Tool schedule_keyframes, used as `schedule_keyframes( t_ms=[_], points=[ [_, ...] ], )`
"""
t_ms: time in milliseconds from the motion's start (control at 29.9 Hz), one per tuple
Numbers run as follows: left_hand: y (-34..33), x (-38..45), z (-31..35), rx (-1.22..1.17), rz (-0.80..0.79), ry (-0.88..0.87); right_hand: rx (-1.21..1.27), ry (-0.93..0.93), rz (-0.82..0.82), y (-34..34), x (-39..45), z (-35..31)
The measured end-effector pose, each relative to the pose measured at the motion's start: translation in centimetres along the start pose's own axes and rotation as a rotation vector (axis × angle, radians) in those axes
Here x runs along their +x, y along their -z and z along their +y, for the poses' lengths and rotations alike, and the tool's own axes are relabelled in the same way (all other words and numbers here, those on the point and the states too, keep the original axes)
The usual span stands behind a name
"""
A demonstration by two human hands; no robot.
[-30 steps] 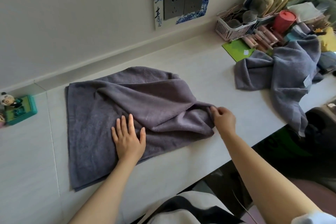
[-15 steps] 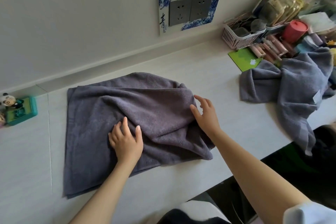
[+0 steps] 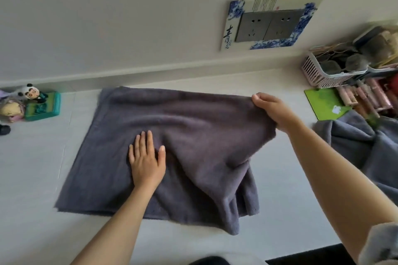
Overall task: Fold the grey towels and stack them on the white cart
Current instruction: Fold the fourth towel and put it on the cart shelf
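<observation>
Right hand [image 3: 271, 112] pinches the far right corner of the grey towel [image 3: 193, 135] and holds it raised, while the left hand [image 3: 147, 157] lies flat with straight fingers on the towel's middle, pinning it to the white worktop [image 3: 32, 178]. Spread there in loose layers, the towel looks soft, limp and light, so it will likely sag and wrinkle wherever unsupported. Corners and hems seem the best holds, with a flat palm to anchor and smooth each fold.

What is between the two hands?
In the head view, only rumpled grey towel lies between the left hand, pressing flat, and the right hand, gripping its corner.
</observation>
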State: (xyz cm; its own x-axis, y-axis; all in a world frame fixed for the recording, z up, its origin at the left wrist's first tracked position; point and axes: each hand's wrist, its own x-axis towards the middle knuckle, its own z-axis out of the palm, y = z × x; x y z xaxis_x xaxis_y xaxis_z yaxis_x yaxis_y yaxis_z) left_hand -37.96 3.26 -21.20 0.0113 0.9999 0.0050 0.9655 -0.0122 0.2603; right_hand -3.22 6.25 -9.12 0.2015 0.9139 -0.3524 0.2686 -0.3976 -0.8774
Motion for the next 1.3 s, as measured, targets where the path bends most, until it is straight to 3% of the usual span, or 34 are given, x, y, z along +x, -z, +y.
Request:
schedule_keyframes(
  t_ms=[67, 134, 234, 301, 401, 534, 701, 835, 1002, 1069, 1135, 1236, 1302],
  points=[
    [0.3, 0.0, -0.3, 0.033, -0.027, -0.047, -0.491, 0.099, 0.110, 2.9, 2.6, -1.6],
    [0.4, -0.1, -0.5, 0.066, -0.054, -0.079, -0.759, 0.152, 0.158, 4.2, 4.9, -2.6],
    [0.8, 0.0, -0.1, 0.099, -0.101, -0.054, -0.785, 0.044, -0.076, 4.0, 7.2, -1.2],
    [0.8, -0.2, 0.1, 0.117, -0.129, -0.055, -0.872, -0.145, -0.208, 3.2, 7.3, 1.1],
    [0.9, -0.2, 0.1, 0.139, -0.122, -0.051, -0.908, -0.299, -0.130, 1.8, 6.4, 3.6],
    [0.3, 0.4, 0.6, 0.128, -0.048, -0.030, -0.866, -0.087, 0.075, 0.9, 5.6, 5.4],
    [0.6, 4.0, 2.1, 0.010, 0.196, 0.036, -0.866, 0.166, 0.264, -0.2, 5.7, 6.6],
    [-0.5, 6.3, 2.4, 0.095, 0.024, -0.013, -0.961, 0.253, 0.269, -1.2, 6.5, 7.8],
    [-1.0, 6.2, 2.5, 0.183, -0.063, 0.052, -1.076, 0.054, 0.349, 0.1, 7.7, 8.0],
    [-1.2, 6.0, 2.6, 0.179, -0.079, 0.069, -1.068, 0.054, 0.364, -1.2, 7.7, 7.3],
    [-1.3, 5.8, 2.9, 0.162, -0.087, 0.093, -0.998, 0.173, 0.310, -3.3, 6.7, 6.8],
    [-1.3, 5.5, 3.2, 0.171, -0.104, 0.127, -1.026, 0.430, 0.053, -6.1, 4.3, 7.7],
    [-1.3, 4.9, 3.0, 0.168, -0.112, 0.134, -1.096, 0.367, -0.010, -5.9, 3.8, 8.5]
  ],
)
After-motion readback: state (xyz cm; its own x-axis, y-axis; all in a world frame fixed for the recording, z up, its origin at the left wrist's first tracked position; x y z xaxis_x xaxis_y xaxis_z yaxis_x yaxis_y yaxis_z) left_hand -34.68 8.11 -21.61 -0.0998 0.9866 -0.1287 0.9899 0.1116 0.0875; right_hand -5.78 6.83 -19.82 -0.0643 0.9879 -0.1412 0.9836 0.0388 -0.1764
